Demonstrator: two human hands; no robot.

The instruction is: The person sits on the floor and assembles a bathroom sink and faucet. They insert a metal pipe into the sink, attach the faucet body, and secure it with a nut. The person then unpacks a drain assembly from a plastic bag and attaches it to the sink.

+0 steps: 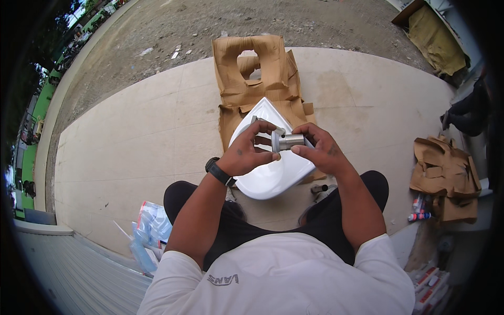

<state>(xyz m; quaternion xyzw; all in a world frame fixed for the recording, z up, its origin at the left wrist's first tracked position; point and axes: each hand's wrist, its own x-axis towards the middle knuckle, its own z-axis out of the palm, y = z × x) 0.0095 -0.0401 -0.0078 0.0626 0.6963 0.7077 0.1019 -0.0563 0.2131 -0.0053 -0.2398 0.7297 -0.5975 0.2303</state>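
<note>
Above a white ceramic washbasin (268,181), both my hands hold a silver sink drain fitting (290,141) lying sideways. Its wide flange points left and its threaded tube points right. My left hand (245,150) is closed round the flange end, thumb below and fingers above. The threaded end is pinched by my right hand (324,151) between thumb and fingers. The basin sits between my knees with its narrow corner pointing away from me, and part of it is hidden behind my hands.
Torn brown cardboard (227,84) lies under and beyond the basin on the pale tiled floor (131,152). Clear plastic packaging (152,226) is at the left. More folded cardboard (443,168) lies at the right, beside a small bottle (419,216). Bare ground (336,26) stretches beyond the tiles.
</note>
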